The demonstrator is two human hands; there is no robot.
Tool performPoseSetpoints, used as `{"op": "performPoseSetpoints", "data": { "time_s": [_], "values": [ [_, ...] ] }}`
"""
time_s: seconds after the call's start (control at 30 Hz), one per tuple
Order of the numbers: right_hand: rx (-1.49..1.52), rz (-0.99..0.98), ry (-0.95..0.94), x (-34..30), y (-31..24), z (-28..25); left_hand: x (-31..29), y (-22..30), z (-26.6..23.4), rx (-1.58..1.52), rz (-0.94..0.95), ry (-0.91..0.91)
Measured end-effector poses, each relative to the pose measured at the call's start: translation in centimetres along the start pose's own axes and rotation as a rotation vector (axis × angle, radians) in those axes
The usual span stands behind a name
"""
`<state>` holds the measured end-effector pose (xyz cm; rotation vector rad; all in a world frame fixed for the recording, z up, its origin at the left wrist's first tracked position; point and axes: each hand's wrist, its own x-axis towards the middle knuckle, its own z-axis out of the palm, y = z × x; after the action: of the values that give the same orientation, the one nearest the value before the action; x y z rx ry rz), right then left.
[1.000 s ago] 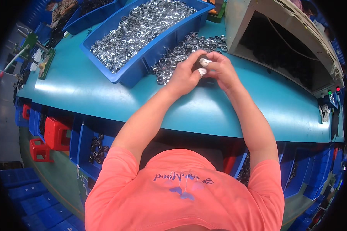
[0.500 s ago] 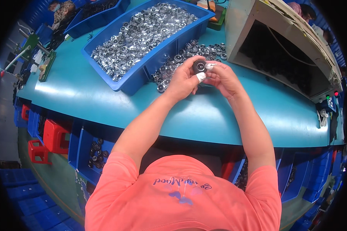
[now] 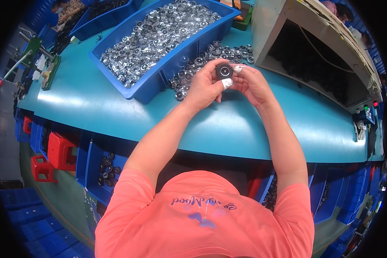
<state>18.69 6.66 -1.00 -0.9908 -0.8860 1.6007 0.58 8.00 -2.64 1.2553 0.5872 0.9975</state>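
Note:
A small black wheel point(image 3: 224, 72) with a silver ring around its hub is held up over the table, its round face turned toward me. My left hand point(image 3: 204, 88) is closed on it, the white-wrapped thumb pressing the lower edge and fingers behind. At the wheel's right side, my right hand point(image 3: 253, 86) has its fingers curled in; a white-wrapped fingertip lies close to the rim. Fingers behind the wheel are partly hidden. Just beyond my hands, loose clear-and-black wheels point(image 3: 189, 76) lie on the table beside a large blue bin point(image 3: 135, 88) full of similar pieces.
A pale box-like machine point(image 3: 262, 32) with a dark opening stands to the right on the teal table point(image 3: 228, 133). At the far left is a green hand-lever fixture point(image 3: 51, 73). Below sit blue trays point(image 3: 92, 167) of black wheels and red stools point(image 3: 61, 150). People sit farther back.
The wheel has turned slightly to face me more fully. My right white-wrapped fingertip has shifted up and outward from the wheel's face toward its right side.

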Motion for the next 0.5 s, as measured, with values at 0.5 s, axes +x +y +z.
{"op": "performPoseSetpoints", "data": {
  "time_s": [0.5],
  "values": [
    [-0.042, 0.0, -0.003, -0.12, -0.01, -0.37, -0.43, -0.26, 0.27, 0.315, 0.151, 0.056]
  ]
}}
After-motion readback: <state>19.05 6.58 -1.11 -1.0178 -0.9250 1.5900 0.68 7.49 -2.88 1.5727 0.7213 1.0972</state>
